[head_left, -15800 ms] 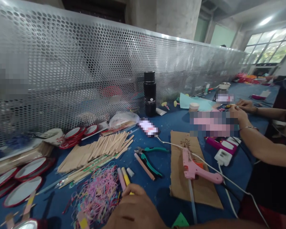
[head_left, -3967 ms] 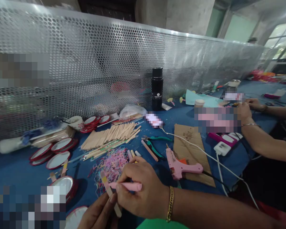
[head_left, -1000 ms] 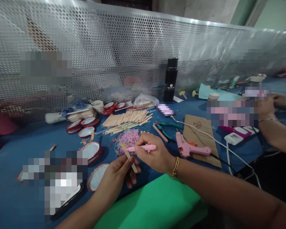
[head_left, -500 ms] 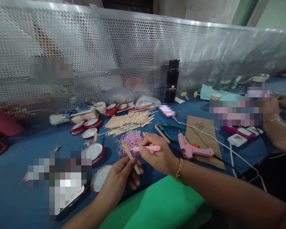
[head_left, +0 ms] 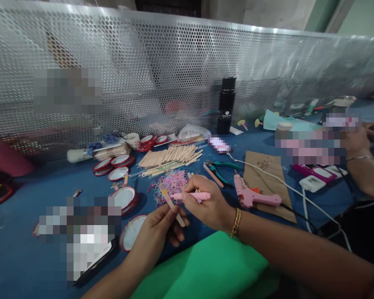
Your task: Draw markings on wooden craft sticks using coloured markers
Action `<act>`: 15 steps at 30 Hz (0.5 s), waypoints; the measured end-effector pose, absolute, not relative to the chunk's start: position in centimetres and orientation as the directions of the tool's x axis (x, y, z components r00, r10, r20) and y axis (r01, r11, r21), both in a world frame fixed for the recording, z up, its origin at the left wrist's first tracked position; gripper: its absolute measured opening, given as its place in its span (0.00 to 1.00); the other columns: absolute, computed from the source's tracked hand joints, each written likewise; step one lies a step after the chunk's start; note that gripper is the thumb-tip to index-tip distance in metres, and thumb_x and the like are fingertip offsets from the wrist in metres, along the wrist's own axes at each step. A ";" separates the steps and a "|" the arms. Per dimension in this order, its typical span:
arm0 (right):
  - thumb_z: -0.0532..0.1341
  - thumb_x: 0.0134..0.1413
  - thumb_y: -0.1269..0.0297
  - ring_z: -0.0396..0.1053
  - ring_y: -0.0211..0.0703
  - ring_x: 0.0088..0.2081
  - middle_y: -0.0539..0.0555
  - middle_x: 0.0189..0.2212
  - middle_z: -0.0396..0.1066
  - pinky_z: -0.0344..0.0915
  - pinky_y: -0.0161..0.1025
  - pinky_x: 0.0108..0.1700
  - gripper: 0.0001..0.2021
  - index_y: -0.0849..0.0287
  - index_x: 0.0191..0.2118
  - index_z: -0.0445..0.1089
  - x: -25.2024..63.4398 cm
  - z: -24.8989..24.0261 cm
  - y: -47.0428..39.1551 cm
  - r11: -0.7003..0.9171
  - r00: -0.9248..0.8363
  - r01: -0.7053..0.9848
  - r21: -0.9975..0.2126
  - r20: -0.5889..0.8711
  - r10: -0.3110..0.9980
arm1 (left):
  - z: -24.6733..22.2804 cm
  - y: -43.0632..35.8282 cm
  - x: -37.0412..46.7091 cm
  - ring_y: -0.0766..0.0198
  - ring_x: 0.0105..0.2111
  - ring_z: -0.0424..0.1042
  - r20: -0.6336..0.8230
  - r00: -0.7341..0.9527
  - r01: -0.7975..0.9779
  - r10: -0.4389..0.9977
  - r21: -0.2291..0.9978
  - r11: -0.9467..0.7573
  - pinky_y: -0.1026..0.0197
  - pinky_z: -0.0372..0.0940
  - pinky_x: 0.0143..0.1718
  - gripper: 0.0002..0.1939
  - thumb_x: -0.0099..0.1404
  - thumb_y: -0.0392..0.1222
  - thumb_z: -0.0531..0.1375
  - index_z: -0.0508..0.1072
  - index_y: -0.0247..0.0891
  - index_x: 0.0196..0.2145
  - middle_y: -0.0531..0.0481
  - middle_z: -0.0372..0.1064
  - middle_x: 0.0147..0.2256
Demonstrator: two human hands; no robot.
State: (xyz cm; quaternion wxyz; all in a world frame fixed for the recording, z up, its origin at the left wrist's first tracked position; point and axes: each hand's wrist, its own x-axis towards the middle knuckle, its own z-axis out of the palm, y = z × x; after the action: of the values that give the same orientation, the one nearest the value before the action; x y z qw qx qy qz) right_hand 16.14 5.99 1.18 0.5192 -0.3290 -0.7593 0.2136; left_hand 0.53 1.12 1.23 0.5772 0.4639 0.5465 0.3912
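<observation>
Between thumb and fingers, my left hand (head_left: 165,226) grips a flat wooden craft stick (head_left: 178,215), tilted, its upper end coloured pink and yellow. My right hand (head_left: 207,203) is closed round a pink marker (head_left: 202,195), whose tip meets or nearly meets the coloured part of the stick. Behind both hands lies a pile of thin, multicoloured loops (head_left: 171,180). Farther back, many plain craft sticks (head_left: 174,155) are heaped together. Round red-rimmed lids (head_left: 123,197) sit to the left of my left hand.
A pink glue gun (head_left: 252,195) rests on cardboard (head_left: 266,176) at right, near green-handled pliers (head_left: 221,168) and a white cable (head_left: 279,176). A black bottle (head_left: 227,108) stands before the perforated metal screen (head_left: 174,58). Another person's hands (head_left: 358,141) work at far right. Green cloth (head_left: 205,270) lies in front.
The view has shifted very slightly. Both hands keep their hold on the stick and marker, with hardly any visible movement.
</observation>
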 end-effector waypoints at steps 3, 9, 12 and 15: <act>0.58 0.52 0.71 0.61 0.37 0.28 0.46 0.23 0.63 0.58 0.36 0.33 0.07 0.57 0.25 0.62 16.3 1.2 5.8 0.682 -0.227 0.245 -0.689 0.644 0.731 | 1.0 1.1 0.5 0.71 0.14 0.61 -0.258 0.089 0.070 0.962 0.965 0.252 0.71 0.55 0.14 0.18 0.60 0.56 0.59 0.72 0.35 0.30 0.55 0.67 0.15; 0.57 0.54 0.71 0.64 0.38 0.29 0.48 0.25 0.67 0.60 0.38 0.36 0.05 0.58 0.28 0.66 16.6 1.7 5.5 0.677 -0.197 0.186 -0.712 0.647 0.736 | 0.7 1.0 0.5 0.74 0.12 0.53 -0.272 0.037 0.087 0.962 0.960 0.268 0.72 0.44 0.12 0.19 0.61 0.59 0.57 0.70 0.38 0.31 0.59 0.61 0.14; 0.56 0.56 0.71 0.68 0.38 0.31 0.49 0.27 0.71 0.62 0.39 0.37 0.06 0.57 0.31 0.69 16.5 1.8 5.5 0.698 -0.241 0.136 -0.703 0.660 0.712 | 0.6 1.0 0.5 0.75 0.13 0.55 -0.264 0.061 0.089 0.963 0.962 0.258 0.72 0.44 0.12 0.20 0.62 0.59 0.57 0.69 0.38 0.29 0.57 0.65 0.18; 0.57 0.55 0.71 0.70 0.39 0.31 0.50 0.28 0.73 0.63 0.39 0.38 0.06 0.58 0.31 0.71 16.3 1.8 5.6 0.706 -0.231 0.133 -0.696 0.671 0.705 | 0.4 1.0 0.5 0.75 0.13 0.55 -0.235 0.087 0.106 0.968 0.969 0.225 0.72 0.45 0.14 0.20 0.62 0.59 0.57 0.68 0.37 0.28 0.56 0.65 0.17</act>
State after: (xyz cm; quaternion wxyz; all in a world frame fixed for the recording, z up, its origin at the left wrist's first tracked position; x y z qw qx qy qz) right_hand 16.29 5.61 1.79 0.5519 -0.2827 -0.7405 0.2589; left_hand 0.51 1.03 0.44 0.5545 0.4858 0.5525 0.3889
